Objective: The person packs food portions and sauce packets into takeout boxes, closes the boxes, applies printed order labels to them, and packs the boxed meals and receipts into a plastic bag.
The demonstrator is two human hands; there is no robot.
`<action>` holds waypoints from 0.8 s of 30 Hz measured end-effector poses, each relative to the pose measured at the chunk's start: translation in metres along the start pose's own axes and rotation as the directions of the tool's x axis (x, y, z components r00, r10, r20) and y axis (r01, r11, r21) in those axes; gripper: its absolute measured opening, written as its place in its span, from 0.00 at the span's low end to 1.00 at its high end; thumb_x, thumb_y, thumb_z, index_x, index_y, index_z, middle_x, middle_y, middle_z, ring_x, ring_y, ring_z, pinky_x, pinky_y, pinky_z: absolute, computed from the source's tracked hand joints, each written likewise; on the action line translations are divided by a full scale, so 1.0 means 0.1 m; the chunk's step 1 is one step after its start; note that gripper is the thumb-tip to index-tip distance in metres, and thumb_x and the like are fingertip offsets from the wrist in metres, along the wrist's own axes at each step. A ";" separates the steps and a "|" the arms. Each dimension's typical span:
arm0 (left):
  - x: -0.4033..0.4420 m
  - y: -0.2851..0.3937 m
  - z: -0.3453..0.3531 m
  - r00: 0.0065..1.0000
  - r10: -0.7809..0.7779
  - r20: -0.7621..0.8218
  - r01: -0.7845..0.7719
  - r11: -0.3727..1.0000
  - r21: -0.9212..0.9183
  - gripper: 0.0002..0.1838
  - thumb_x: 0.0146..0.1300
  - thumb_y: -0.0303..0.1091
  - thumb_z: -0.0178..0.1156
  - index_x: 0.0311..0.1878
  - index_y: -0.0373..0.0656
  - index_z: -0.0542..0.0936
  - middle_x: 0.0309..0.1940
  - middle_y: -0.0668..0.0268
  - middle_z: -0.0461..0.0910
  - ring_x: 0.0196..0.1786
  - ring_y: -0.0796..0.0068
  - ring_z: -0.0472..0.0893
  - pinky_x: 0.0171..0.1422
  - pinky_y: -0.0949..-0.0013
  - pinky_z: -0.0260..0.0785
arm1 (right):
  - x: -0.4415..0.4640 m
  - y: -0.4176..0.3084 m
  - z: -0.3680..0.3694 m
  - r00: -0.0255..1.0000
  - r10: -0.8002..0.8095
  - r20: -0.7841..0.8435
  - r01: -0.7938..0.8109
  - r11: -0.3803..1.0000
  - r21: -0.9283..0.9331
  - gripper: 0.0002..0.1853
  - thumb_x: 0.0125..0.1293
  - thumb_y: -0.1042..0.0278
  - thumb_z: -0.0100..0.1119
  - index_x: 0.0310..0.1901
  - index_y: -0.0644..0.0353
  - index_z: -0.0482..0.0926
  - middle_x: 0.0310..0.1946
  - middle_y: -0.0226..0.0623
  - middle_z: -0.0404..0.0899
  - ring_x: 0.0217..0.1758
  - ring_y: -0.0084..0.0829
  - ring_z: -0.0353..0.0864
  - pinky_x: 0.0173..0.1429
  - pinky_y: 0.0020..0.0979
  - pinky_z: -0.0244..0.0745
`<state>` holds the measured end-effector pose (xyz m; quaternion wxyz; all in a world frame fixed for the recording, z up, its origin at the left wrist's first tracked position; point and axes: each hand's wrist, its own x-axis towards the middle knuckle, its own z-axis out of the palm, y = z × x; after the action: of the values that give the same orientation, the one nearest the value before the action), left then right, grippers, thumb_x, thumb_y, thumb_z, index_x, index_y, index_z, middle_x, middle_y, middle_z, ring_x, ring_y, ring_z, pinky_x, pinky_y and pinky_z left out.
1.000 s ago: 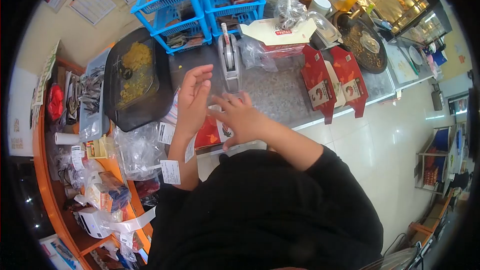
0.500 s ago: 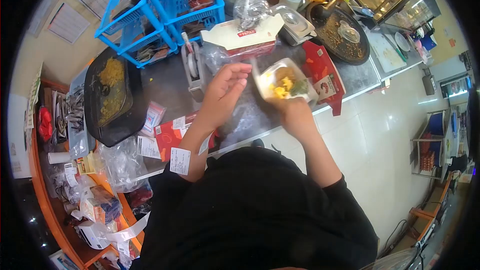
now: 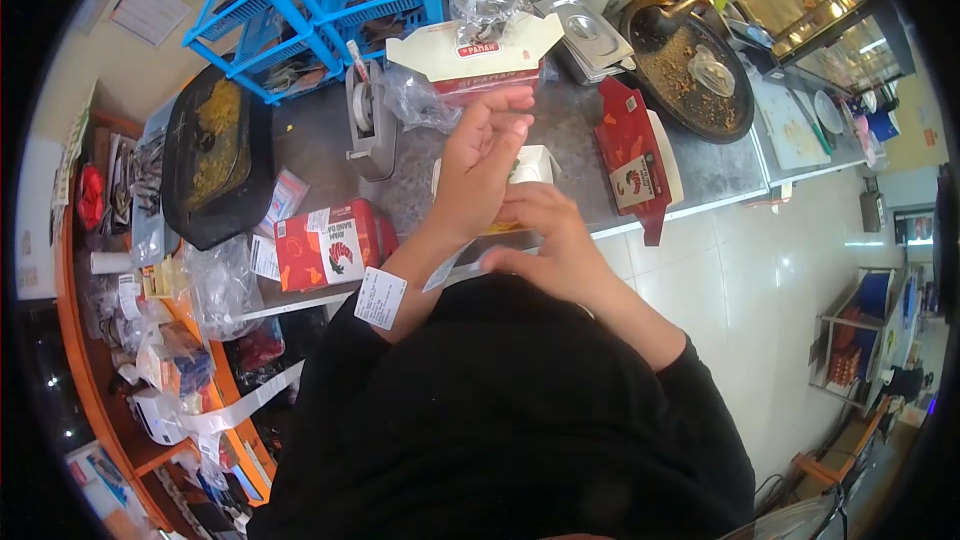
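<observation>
White food box (image 3: 541, 166): having moved leftward, is lying on the surface (image 3: 575, 135) between both hands. Left hand (image 3: 480, 168): loosely extending. Right hand (image 3: 555, 243): spreading fingers alongside, hold unclear.

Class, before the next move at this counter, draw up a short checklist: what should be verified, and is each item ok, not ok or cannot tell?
1. White box on the counter, in front of the person: ok.
2. Contents of the white box in clear view: not ok; the hands cover much of it.
3. Left hand free: ok; it is open, with nothing seen in it.
4. Right hand gripping the white box: cannot tell.
5. White label at hand: ok, on the left forearm.
6. Red box on the right open: ok.
</observation>
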<state>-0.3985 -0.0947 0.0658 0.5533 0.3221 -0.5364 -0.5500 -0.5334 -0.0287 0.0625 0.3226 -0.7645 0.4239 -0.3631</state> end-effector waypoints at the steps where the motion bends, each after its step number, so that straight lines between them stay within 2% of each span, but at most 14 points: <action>1: -0.01 0.00 0.02 0.998 0.046 -0.038 -0.045 0.999 0.017 0.16 0.71 0.27 0.52 0.60 0.39 0.72 0.56 0.62 0.75 0.57 0.74 0.76 0.61 0.68 0.69 | 0.02 0.00 0.06 0.999 0.036 0.010 -0.037 0.998 0.052 0.26 0.47 0.52 0.77 0.45 0.58 0.82 0.49 0.38 0.81 0.55 0.42 0.77 0.60 0.39 0.65; 4: -0.02 -0.06 -0.08 0.960 0.244 -0.135 -0.192 0.929 0.315 0.14 0.70 0.26 0.53 0.58 0.39 0.73 0.53 0.63 0.76 0.54 0.75 0.76 0.60 0.69 0.68 | 0.03 -0.04 0.19 0.991 0.123 0.051 -0.131 0.972 0.196 0.23 0.48 0.52 0.78 0.39 0.59 0.84 0.42 0.39 0.84 0.50 0.42 0.80 0.56 0.38 0.69; 7: -0.07 0.02 -0.15 0.877 0.451 -0.168 -0.287 0.770 0.569 0.13 0.68 0.23 0.54 0.55 0.39 0.76 0.51 0.63 0.76 0.50 0.75 0.78 0.57 0.70 0.69 | 0.03 -0.03 0.36 0.976 0.217 0.032 -0.217 0.932 0.292 0.19 0.48 0.56 0.78 0.34 0.61 0.84 0.36 0.38 0.84 0.46 0.40 0.81 0.52 0.37 0.71; 9: -0.10 0.08 -0.14 0.836 0.525 -0.160 -0.323 0.707 0.629 0.13 0.66 0.22 0.55 0.53 0.38 0.77 0.49 0.63 0.77 0.48 0.74 0.78 0.56 0.70 0.70 | 0.03 -0.03 0.37 0.962 0.267 0.061 -0.271 0.892 0.362 0.17 0.49 0.58 0.78 0.32 0.61 0.84 0.34 0.37 0.84 0.44 0.39 0.81 0.51 0.36 0.71; 11: -0.13 0.14 -0.14 0.793 0.593 -0.143 -0.346 0.630 0.695 0.13 0.65 0.21 0.56 0.52 0.38 0.77 0.48 0.62 0.78 0.46 0.74 0.79 0.54 0.70 0.70 | 0.04 -0.08 0.34 0.946 0.282 0.158 -0.323 0.834 0.447 0.15 0.50 0.60 0.78 0.31 0.60 0.83 0.33 0.36 0.83 0.42 0.38 0.80 0.51 0.36 0.70; 13: -0.14 0.19 -0.17 0.748 0.654 -0.116 -0.356 0.542 0.761 0.13 0.64 0.20 0.56 0.52 0.38 0.78 0.46 0.62 0.79 0.45 0.73 0.79 0.53 0.70 0.71 | 0.06 -0.07 0.33 0.973 0.166 0.162 -0.221 0.874 0.433 0.13 0.49 0.62 0.78 0.30 0.58 0.83 0.32 0.32 0.83 0.43 0.35 0.79 0.53 0.36 0.67; 14: -0.15 0.19 -0.19 0.753 0.640 -0.151 -0.329 0.566 0.756 0.13 0.63 0.20 0.56 0.51 0.38 0.79 0.45 0.61 0.79 0.44 0.72 0.79 0.52 0.69 0.71 | 0.07 -0.07 0.31 0.981 0.107 0.163 -0.167 0.889 0.426 0.13 0.49 0.62 0.78 0.30 0.57 0.83 0.32 0.31 0.82 0.43 0.34 0.78 0.54 0.36 0.66; 17: -0.13 0.20 -0.34 0.787 0.575 -0.223 -0.255 0.633 0.731 0.12 0.63 0.21 0.56 0.49 0.39 0.80 0.44 0.60 0.80 0.42 0.70 0.80 0.51 0.68 0.71 | 0.08 -0.11 0.06 0.933 -0.268 0.240 0.202 0.942 0.267 0.12 0.48 0.63 0.78 0.29 0.53 0.82 0.38 0.27 0.81 0.52 0.33 0.76 0.58 0.40 0.60; 20: -0.21 0.26 -0.58 0.854 0.462 -0.238 -0.179 0.692 0.700 0.12 0.63 0.22 0.57 0.50 0.39 0.80 0.44 0.61 0.80 0.42 0.71 0.80 0.51 0.69 0.71 | 0.02 -0.26 -0.32 0.901 -0.308 0.307 0.314 0.949 0.032 0.11 0.46 0.64 0.77 0.26 0.51 0.80 0.44 0.25 0.79 0.59 0.36 0.72 0.59 0.44 0.57; 23: -0.37 0.25 -0.75 0.900 0.370 -0.232 -0.120 0.721 0.682 0.12 0.63 0.24 0.59 0.51 0.40 0.80 0.44 0.61 0.80 0.42 0.72 0.80 0.51 0.70 0.71 | -0.05 -0.17 -0.45 0.946 -0.185 0.267 0.255 0.932 -0.257 0.11 0.47 0.66 0.75 0.27 0.50 0.78 0.48 0.26 0.77 0.62 0.42 0.69 0.59 0.48 0.57; 24: -0.44 0.25 -0.76 0.915 0.342 -0.215 -0.108 0.721 0.685 0.13 0.62 0.25 0.61 0.51 0.40 0.79 0.43 0.61 0.80 0.43 0.72 0.80 0.52 0.69 0.71 | -0.04 -0.11 -0.42 0.954 -0.193 0.231 0.259 0.917 -0.304 0.12 0.47 0.66 0.74 0.29 0.50 0.78 0.48 0.26 0.77 0.62 0.41 0.70 0.59 0.48 0.57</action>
<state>-0.3121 -0.0655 0.0619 0.5480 0.5140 -0.6316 -0.1912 -0.5653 -0.0278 0.0922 0.1856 -0.8837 0.3534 -0.2446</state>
